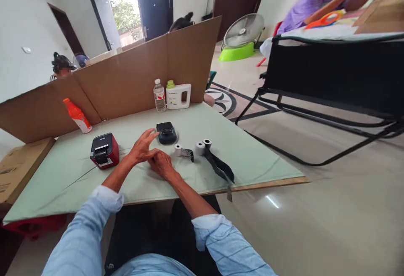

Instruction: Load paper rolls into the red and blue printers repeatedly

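My left hand [142, 145] lies on the pale green table [246, 149] with its fingers stretched out towards a dark blue handheld printer [166, 133]. Beside it, my right hand [161, 163] rests on the table with its fingers curled; whatever is in them is hidden. Just right of it lies a small paper roll [178, 150] with a dark strip. Two more rolls [203, 146] sit further right, trailing a long black ribbon [221, 167] over the table's front edge. A red and black label printer [104, 150] stands to the left of my hands.
A cardboard screen [132, 78] walls the table's far side. In front of it stand a water bottle [159, 95], a white jug [178, 95] and an orange bottle [78, 116]. A black folding frame [328, 82] and a floor fan [242, 32] stand at right. A person's head [62, 66] shows behind the screen.
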